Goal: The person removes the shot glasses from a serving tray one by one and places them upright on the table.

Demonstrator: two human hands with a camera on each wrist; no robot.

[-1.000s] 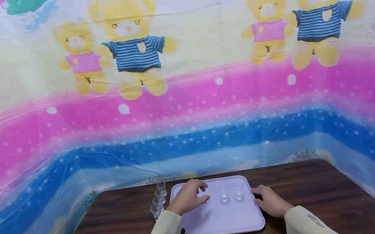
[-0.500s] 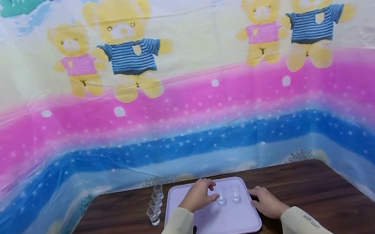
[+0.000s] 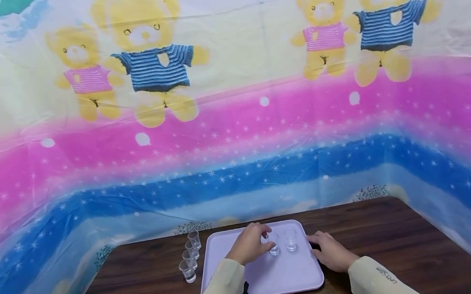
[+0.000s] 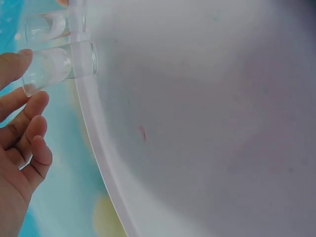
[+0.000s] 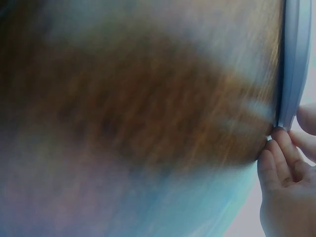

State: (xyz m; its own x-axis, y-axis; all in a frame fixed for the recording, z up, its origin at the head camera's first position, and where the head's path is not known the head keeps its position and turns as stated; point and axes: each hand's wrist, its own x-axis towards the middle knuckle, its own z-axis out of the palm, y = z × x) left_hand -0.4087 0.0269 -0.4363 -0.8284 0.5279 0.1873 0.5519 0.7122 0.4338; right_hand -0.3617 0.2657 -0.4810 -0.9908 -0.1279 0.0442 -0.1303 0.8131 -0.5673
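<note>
My left hand (image 3: 249, 243) is over the pale lilac tray (image 3: 285, 276), thumb and index finger pinching the rim of a small clear shot glass (image 4: 59, 64). That glass stands upright on the tray, some clear liquid in its lower part. The other fingers of this hand are loosely bent, free of the glass. Just right of it stands a second shot glass (image 3: 291, 242), much alike. My right hand (image 3: 330, 251) grips the tray's right edge, thumb on the rim and fingertips (image 5: 279, 133) against its outer side.
Several more shot glasses (image 3: 188, 272) stand in a slanting row on the dark wooden table (image 3: 387, 245), left of the tray. A printed cloth (image 3: 238, 187) with bears and coloured bands hangs behind the table.
My left hand has moved right across the tray to the nearer shot glass and now pinches its rim. The right hand keeps its place at the tray edge. The head view shifts slightly.
</note>
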